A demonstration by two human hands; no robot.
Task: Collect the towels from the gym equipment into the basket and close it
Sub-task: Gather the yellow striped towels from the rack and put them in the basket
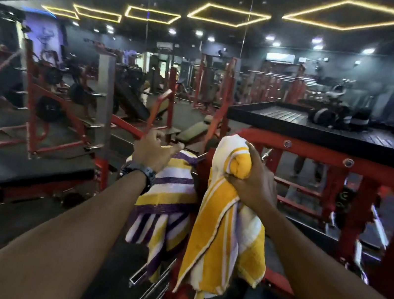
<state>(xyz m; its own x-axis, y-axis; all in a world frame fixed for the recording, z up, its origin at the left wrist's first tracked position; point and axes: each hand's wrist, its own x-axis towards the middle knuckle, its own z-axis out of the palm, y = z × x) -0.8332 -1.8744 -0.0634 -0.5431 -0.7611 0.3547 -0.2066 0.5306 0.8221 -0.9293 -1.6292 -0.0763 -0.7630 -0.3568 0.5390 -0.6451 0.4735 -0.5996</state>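
My right hand [250, 181] is shut on a yellow and white striped towel [218, 234], which hangs down from my fist in mid-air. A second towel [168, 204], striped purple, yellow and white, is draped over a red machine [202, 171] just left of it. My left hand [154, 151] reaches over the top of that draped towel with fingers spread, at or just above its upper edge; I cannot tell whether it touches. A dark watch sits on my left wrist. No basket is in view.
Red-framed gym machines [38, 107] stand all around, with a padded bench [20, 169] at the left. A black slatted platform [324, 129] with dark bags sits at the right, above a red rail [319, 157]. Metal bars [155, 283] lie below the towels.
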